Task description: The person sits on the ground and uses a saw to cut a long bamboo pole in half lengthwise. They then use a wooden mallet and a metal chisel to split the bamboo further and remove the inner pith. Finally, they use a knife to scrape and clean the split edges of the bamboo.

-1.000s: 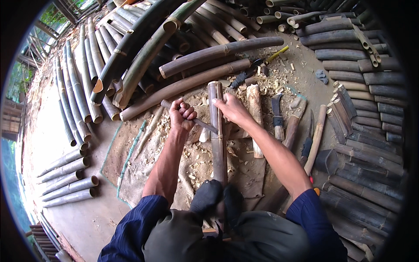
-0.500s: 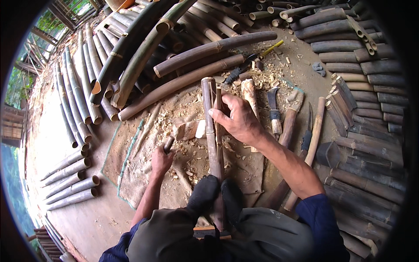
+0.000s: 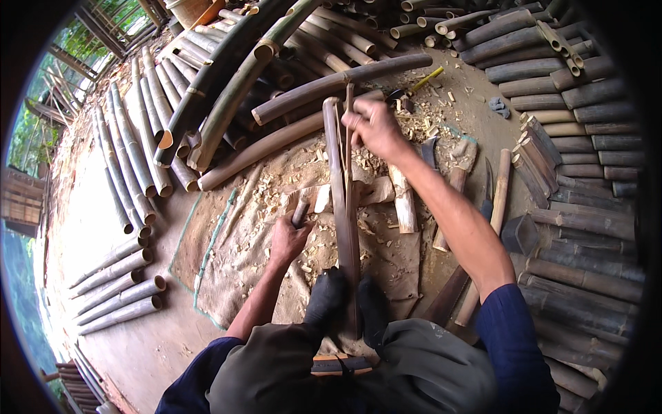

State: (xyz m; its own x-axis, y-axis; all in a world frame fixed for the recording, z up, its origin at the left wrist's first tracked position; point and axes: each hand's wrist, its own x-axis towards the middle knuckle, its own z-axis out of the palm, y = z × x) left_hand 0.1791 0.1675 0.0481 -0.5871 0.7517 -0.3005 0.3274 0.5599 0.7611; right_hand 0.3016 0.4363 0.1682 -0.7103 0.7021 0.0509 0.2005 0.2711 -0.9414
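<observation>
A dark bamboo pole (image 3: 336, 172) stands out in front of me, its lower end between my two dark-covered feet (image 3: 327, 298). Along its right side a narrow split strip (image 3: 349, 148) leans away, with a gap that widens toward the far end. My right hand (image 3: 374, 129) is closed around this strip near its top. To the left of the pole, my left hand (image 3: 289, 237) grips a short dark handle (image 3: 301, 212); whatever it belongs to is hidden. Behind the pole a pale wooden block (image 3: 318, 198) lies on the brown sacking (image 3: 241, 276).
Wood chips (image 3: 427, 124) litter the ground. A pale chopped log (image 3: 403, 200), a mallet-like wooden piece (image 3: 458, 179) and a long stick (image 3: 501, 193) lie right. Stacked bamboo (image 3: 586, 148) lines the right; long bamboo poles (image 3: 238, 90) lie far left, shorter tubes (image 3: 117, 290) nearer.
My right hand has moved farther away and up, pulling the strip, and the split gap is wider. My left hand with the handle has shifted rightward, closer to the pole.
</observation>
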